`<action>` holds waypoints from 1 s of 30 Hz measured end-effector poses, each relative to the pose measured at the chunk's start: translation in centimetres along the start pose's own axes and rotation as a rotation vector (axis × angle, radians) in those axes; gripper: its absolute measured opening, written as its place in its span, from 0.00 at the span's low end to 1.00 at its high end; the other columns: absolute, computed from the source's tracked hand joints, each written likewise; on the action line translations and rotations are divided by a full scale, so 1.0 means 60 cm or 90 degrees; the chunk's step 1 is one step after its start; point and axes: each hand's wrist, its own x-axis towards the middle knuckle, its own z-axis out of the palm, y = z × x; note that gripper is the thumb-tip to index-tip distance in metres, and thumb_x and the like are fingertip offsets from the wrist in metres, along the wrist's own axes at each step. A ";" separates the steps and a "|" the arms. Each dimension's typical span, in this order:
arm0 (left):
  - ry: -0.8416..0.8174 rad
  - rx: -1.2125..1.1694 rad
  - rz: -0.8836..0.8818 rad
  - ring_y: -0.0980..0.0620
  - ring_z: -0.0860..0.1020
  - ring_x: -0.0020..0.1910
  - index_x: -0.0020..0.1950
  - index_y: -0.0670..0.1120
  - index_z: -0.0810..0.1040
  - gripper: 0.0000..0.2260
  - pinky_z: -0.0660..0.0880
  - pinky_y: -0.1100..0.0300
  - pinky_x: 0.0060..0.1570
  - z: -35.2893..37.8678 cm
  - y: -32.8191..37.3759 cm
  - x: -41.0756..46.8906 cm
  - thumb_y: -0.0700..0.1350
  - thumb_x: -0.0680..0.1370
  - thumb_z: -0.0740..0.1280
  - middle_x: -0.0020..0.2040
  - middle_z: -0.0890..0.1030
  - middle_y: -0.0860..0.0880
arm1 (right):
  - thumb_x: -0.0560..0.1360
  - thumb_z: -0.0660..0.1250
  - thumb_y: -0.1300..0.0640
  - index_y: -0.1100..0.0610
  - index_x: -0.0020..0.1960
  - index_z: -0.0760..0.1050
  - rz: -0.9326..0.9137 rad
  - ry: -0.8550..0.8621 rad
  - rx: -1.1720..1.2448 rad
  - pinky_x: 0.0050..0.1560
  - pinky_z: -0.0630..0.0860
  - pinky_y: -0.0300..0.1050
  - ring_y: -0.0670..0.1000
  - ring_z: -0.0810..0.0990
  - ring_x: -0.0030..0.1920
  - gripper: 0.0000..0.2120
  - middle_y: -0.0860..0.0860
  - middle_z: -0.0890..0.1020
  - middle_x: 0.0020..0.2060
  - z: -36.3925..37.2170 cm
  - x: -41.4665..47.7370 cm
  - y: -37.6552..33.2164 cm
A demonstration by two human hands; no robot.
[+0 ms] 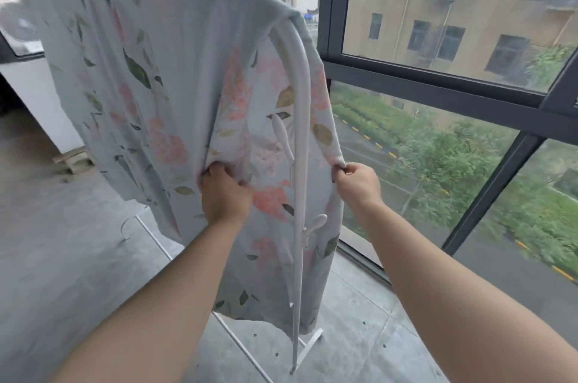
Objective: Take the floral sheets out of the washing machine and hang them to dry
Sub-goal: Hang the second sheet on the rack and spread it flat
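Observation:
A pale grey floral sheet [162, 69] with pink blossoms and green leaves hangs draped over the top bar of a white drying rack [301, 119]. My left hand [223, 191] grips a bunched fold of the sheet near its middle. Out to the right, my right hand [356, 181] pinches the sheet's right edge beside the rack's curved end post. The cloth is stretched between the two hands. The washing machine is out of view.
Large dark-framed windows [438, 82] stand close behind and right of the rack. The rack's white foot [312, 340] rests on the grey tiled floor [62, 257]. A white wall and some scrap boards [73, 160] lie at the left.

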 end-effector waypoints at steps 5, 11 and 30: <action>0.119 -0.009 0.158 0.39 0.72 0.61 0.63 0.43 0.70 0.30 0.75 0.43 0.52 -0.014 0.049 -0.022 0.50 0.67 0.80 0.64 0.72 0.43 | 0.77 0.70 0.54 0.54 0.55 0.74 -0.016 -0.131 0.303 0.37 0.79 0.44 0.54 0.87 0.43 0.09 0.53 0.84 0.47 0.013 -0.013 -0.043; 0.280 0.035 0.026 0.35 0.63 0.71 0.76 0.44 0.60 0.47 0.65 0.40 0.66 -0.039 0.114 0.018 0.59 0.65 0.80 0.75 0.60 0.37 | 0.66 0.75 0.37 0.45 0.64 0.65 -0.175 -0.015 0.089 0.45 0.75 0.47 0.48 0.76 0.49 0.33 0.48 0.69 0.55 0.015 -0.024 -0.099; 0.321 -0.124 0.502 0.49 0.77 0.57 0.62 0.41 0.79 0.13 0.76 0.56 0.57 -0.228 0.238 0.043 0.39 0.78 0.68 0.59 0.78 0.46 | 0.72 0.74 0.48 0.52 0.61 0.71 -0.534 0.242 0.273 0.34 0.69 0.29 0.37 0.73 0.37 0.22 0.45 0.72 0.49 -0.031 -0.001 -0.269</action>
